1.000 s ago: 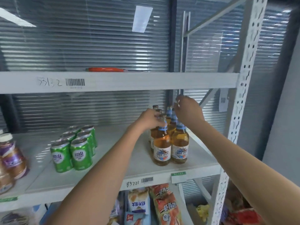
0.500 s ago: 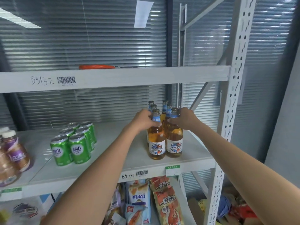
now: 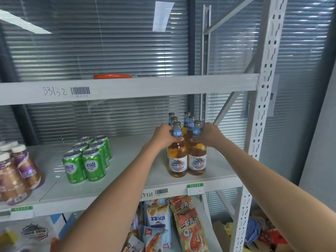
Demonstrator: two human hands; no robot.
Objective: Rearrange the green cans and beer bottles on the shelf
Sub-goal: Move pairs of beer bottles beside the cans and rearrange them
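1. The beer bottles stand upright in 2 close rows of 3 on the right part of the middle shelf, front pair near its front edge.
2. The left hand wraps its grip around the neck of the front-left bottle, fingers curled over the blue neck label.
3. The right hand closes its grip on the neck of the front-right bottle, thumb across the shoulder.
4. Both front bottles stand on the shelf, touching each other side by side.
5. The green cans sit in a tight block of 6, 2 across and 3 deep, on the same shelf, well apart to the left of the bottles.
6. Purple-labelled bottles stand at the far left end.
7. An orange tool lies on the upper shelf.
8. Snack bags fill the level below.
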